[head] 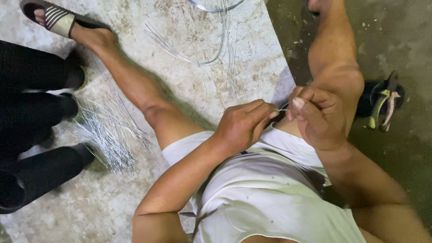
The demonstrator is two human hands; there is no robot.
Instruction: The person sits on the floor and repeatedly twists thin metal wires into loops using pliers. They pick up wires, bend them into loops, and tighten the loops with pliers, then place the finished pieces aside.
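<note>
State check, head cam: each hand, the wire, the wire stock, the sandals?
left hand: closed, pinching thin wire
right hand: closed, pinching the same wire
thin wire: held between both hands
pile of cut wires: loose on floor
wire coil: lying on floor
striped sandal: worn
green sandal: off foot

Left hand (243, 123) and right hand (315, 117) pinching a thin wire (282, 109) above white shorts (270, 189), wire pile (108, 130) nearby.

I see my left hand (243, 123) and right hand (317, 117) meeting over my lap, a thin silvery wire piece (282, 109) pinched between them. A heap of cut silver wire lengths (108, 130) lies on the concrete floor (189, 81) left of my left leg; a green-strapped rubber sandal (384, 101) lies right of my right knee.
</note>
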